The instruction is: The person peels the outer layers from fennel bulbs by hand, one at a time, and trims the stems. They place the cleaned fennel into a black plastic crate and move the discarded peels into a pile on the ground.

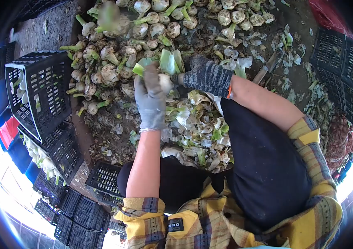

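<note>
My left hand (148,89), in a grey glove, is closed around a white garlic bulb (166,84) with a cut green stem (138,69). My right hand (201,74), in a dark knitted glove, is curled right beside the bulb. Its fingertips are partly hidden, so what they grip cannot be made out. Broad pale-green leaf layers (169,62) stand up between the two hands. Just beyond and to the left lies a heap of soil-stained garlic bulbs (110,73) with short stems. Below the hands, peeled skins (193,114) cover the ground between my knees.
Black plastic crates (52,83) stand at the left, some holding cleaned white bulbs (39,155). More crates (81,211) are stacked at lower left and others (340,58) at right. What looks like a knife (266,68) lies on the ground. Red mesh sacks (340,141) sit far right.
</note>
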Demonstrator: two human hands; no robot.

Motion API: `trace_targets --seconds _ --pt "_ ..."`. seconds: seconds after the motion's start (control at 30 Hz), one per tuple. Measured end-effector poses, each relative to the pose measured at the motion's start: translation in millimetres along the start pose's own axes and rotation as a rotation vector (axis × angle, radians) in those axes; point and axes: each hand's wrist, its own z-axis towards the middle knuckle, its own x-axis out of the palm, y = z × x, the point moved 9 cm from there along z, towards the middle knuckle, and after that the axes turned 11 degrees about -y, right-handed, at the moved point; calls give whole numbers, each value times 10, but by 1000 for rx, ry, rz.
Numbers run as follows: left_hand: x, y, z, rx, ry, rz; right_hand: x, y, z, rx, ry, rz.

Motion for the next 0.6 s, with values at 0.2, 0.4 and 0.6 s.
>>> trace_targets --seconds 0.2,0.4,0.6 --pt "-62 91 18 -206 -122 27 -103 -307 209 -98 -311 370" --pt "-39 61 53 -161 -40 -38 -107 -262 173 -13 -95 -103" --pt "63 5 1 -206 69 -91 379 -195 -49 209 299 1175"
